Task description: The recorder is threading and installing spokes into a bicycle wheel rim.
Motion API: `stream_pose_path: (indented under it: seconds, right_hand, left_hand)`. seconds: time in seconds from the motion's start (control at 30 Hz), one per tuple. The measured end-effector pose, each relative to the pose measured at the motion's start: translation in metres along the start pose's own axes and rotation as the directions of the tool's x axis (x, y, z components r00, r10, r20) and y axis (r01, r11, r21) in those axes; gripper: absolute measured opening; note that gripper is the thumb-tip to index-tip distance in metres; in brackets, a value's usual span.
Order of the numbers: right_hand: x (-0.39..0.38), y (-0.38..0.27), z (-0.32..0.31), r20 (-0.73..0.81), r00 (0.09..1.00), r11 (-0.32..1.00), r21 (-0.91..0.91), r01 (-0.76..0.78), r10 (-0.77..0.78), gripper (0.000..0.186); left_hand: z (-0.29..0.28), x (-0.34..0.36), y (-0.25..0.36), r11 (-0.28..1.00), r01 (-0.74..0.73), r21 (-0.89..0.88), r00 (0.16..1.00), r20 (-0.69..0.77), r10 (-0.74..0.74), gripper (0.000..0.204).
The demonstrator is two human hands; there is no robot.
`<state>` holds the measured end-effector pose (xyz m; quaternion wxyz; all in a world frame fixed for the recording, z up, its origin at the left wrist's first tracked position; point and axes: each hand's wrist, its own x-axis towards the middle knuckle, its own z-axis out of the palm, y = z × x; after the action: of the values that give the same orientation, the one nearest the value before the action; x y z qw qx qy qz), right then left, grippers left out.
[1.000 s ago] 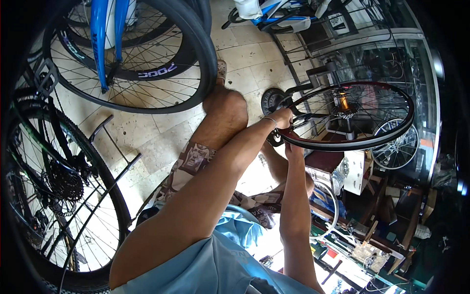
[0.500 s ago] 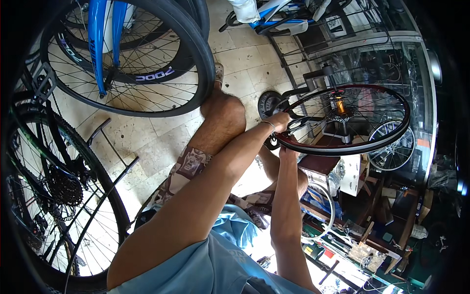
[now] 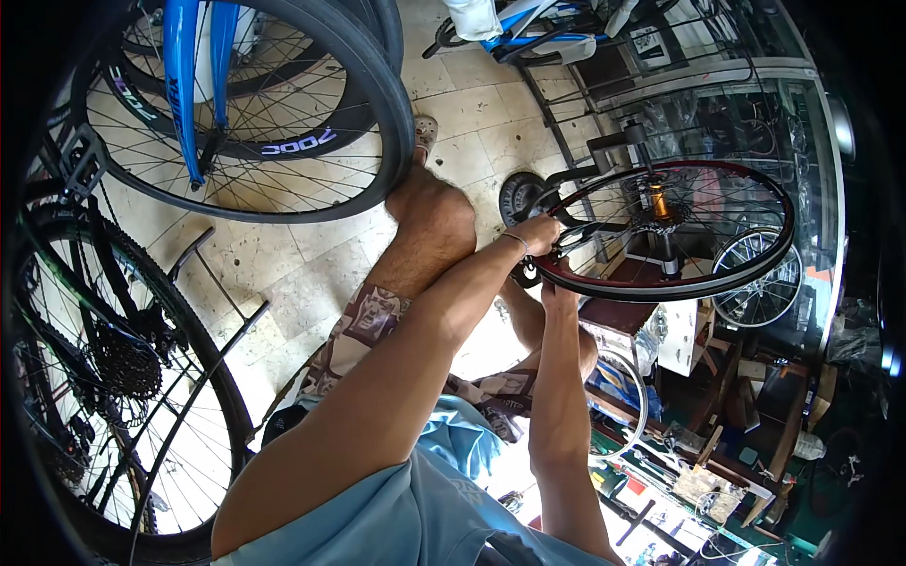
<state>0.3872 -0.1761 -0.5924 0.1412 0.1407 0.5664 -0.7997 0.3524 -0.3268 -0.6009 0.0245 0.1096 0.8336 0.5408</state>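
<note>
A bicycle wheel [image 3: 745,274] with a red and black rim and a gold hub [image 3: 658,198] is held horizontally in a dark truing stand [image 3: 604,148]. My left hand [image 3: 541,232] is closed at the near left of the rim, by the stand's caliper, but what its fingers hold is hidden. My right hand [image 3: 561,291] reaches up under the same part of the rim with its fingers curled, mostly hidden by it. The stand's round black base [image 3: 518,203] lies on the floor beyond my left hand.
Bicycle wheels with a blue fork [image 3: 180,101] crowd the upper left, and another bicycle [image 3: 123,363] fills the left edge. A blue and white bicycle [image 3: 521,28] is at the back. Glass display cases [image 3: 793,141] line the right, above a cluttered wooden bench [image 3: 769,429].
Both forearms and the wheel appear slightly left and lower than one second ago. Over the last half second my hands have stayed at the same part of the rim.
</note>
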Motion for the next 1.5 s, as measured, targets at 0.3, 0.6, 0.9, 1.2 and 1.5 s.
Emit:
stream_pose_path:
  seconds: [0.3,0.6,0.9,1.2,1.5]
  right_hand:
    - [0.0,-0.003,-0.002,-0.011,1.0,0.998,0.058,0.012,-0.012,0.016]
    - [-0.001,0.001,0.004,0.01,1.0,0.999,0.045,-0.007,0.007,0.015]
    - [0.017,-0.004,-0.002,-0.059,0.978,0.957,0.226,-0.181,0.199,0.021]
    - [-0.019,-0.045,0.011,0.19,0.98,0.986,0.141,-0.094,0.066,0.03]
    - [-0.058,-0.067,0.07,0.067,0.993,0.985,-0.149,-0.09,0.1,0.021]
  left_hand:
    - [-0.003,0.001,0.011,1.0,0.008,-0.028,0.998,0.067,-0.006,0.01]
    - [0.002,-0.004,0.013,0.994,0.104,-0.038,0.99,0.095,-0.1,0.011]
    - [0.015,0.004,0.012,1.0,0.013,0.016,0.987,-0.161,-0.01,0.014]
    - [-0.018,-0.001,0.011,0.755,0.362,-0.546,0.532,-0.544,-0.649,0.017]
    - [-0.007,-0.006,0.003,0.712,0.327,-0.621,0.702,-0.345,-0.623,0.02]
